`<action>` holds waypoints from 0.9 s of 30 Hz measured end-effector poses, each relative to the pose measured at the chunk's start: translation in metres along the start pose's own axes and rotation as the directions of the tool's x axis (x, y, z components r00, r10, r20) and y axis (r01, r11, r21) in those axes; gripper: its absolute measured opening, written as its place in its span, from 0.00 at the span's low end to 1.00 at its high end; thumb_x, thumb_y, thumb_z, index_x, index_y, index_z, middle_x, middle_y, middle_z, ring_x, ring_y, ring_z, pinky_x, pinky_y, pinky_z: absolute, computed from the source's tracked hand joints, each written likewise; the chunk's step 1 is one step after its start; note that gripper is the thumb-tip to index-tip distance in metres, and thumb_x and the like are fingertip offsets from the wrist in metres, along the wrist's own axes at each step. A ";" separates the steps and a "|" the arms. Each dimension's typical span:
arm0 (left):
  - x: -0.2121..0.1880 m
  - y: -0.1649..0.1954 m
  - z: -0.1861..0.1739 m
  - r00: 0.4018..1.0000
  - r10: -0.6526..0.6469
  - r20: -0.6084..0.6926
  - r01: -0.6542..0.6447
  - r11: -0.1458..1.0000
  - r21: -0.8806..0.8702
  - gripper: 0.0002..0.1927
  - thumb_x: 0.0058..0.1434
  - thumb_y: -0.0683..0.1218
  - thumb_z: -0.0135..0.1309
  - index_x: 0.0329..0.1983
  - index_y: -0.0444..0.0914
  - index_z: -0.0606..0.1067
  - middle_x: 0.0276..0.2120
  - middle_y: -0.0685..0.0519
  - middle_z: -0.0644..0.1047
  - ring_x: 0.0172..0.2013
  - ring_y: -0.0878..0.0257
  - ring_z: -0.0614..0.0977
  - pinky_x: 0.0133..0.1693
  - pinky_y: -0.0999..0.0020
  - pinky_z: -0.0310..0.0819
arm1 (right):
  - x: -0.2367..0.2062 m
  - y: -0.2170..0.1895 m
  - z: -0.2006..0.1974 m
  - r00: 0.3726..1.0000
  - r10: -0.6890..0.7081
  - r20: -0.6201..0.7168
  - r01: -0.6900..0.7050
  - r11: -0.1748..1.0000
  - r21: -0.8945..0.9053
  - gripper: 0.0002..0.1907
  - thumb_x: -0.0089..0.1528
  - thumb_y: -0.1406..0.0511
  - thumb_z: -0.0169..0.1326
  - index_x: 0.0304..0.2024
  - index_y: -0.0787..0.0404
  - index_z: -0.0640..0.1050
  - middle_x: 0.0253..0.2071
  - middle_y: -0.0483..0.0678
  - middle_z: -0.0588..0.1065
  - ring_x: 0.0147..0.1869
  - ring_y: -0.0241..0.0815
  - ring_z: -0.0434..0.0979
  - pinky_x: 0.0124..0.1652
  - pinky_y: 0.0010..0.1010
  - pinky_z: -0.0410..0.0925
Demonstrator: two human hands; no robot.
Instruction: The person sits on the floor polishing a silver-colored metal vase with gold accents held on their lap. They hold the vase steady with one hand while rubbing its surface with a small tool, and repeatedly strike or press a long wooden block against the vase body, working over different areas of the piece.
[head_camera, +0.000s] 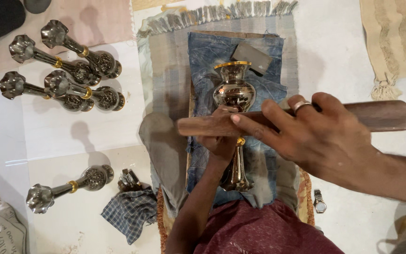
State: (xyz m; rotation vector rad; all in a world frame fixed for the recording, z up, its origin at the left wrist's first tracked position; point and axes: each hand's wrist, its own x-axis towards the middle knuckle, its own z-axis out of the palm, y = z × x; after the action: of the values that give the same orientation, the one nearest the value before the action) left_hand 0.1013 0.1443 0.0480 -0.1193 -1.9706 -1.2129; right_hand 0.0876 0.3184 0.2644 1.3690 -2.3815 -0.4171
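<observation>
A shiny metal vase [234, 89] with a gold rim and a slim stem lies along a blue denim cloth [212, 51] on my lap. My left hand [220, 143] grips the vase around its stem, just below the bulb. My right hand [306, 129] holds a long brown wooden stick [381, 115] laid crosswise over the vase. A ring sits on one finger of that hand.
Several finished metal vases [66, 70] lie on the white floor at left, another one [66, 188] lower left beside a checked cloth [130, 211]. A grey block [252, 57] rests on the denim. A wristwatch [319, 201] lies on the floor at right. Fringed mats lie around.
</observation>
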 end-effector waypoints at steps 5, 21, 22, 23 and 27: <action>-0.007 -0.006 0.001 1.000 0.025 0.016 -0.025 1.000 0.005 0.06 0.61 0.40 0.59 0.41 0.36 0.78 0.31 0.50 0.82 0.30 0.60 0.84 0.35 0.65 0.80 | -0.001 -0.001 -0.007 0.995 0.090 -0.042 -0.081 0.980 0.184 0.37 0.57 0.63 0.56 0.71 0.38 0.69 0.49 0.40 0.77 0.35 0.38 0.76 0.36 0.31 0.70; 0.002 -0.012 -0.013 0.985 0.046 0.166 -0.058 0.996 0.071 0.07 0.58 0.41 0.61 0.40 0.37 0.78 0.32 0.50 0.82 0.32 0.57 0.85 0.39 0.62 0.81 | -0.040 -0.007 0.027 0.942 0.334 -0.021 -0.309 0.891 0.332 0.36 0.50 0.68 0.64 0.62 0.43 0.79 0.45 0.43 0.81 0.27 0.34 0.76 0.23 0.28 0.67; 0.005 -0.011 -0.017 0.975 0.073 0.208 -0.088 0.994 0.061 0.07 0.58 0.41 0.61 0.40 0.37 0.78 0.32 0.50 0.82 0.32 0.57 0.85 0.40 0.62 0.81 | -0.044 -0.008 0.028 0.934 0.356 -0.022 -0.329 0.886 0.327 0.36 0.48 0.66 0.64 0.61 0.45 0.79 0.45 0.44 0.81 0.28 0.36 0.76 0.24 0.29 0.68; 0.009 -0.009 -0.020 0.961 0.112 0.252 -0.127 0.991 0.045 0.07 0.58 0.41 0.61 0.39 0.37 0.78 0.32 0.50 0.82 0.33 0.56 0.85 0.40 0.62 0.81 | -0.048 -0.009 0.030 0.912 0.409 -0.024 -0.361 0.831 0.423 0.36 0.49 0.67 0.63 0.62 0.47 0.78 0.45 0.45 0.80 0.29 0.36 0.76 0.25 0.30 0.69; 0.031 -0.004 -0.030 0.862 -0.018 0.506 -0.052 0.991 0.124 0.11 0.46 0.36 0.58 0.35 0.36 0.78 0.24 0.50 0.79 0.27 0.55 0.83 0.34 0.59 0.80 | -0.064 -0.015 0.043 0.851 0.524 0.025 -0.450 0.704 0.549 0.34 0.52 0.71 0.61 0.63 0.49 0.78 0.47 0.44 0.81 0.31 0.35 0.77 0.28 0.32 0.70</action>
State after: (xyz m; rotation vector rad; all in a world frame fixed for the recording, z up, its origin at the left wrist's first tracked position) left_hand 0.0964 0.1092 0.0726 -0.4256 -2.4943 -1.1068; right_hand 0.1099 0.3700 0.2091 0.8254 -2.7181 0.5223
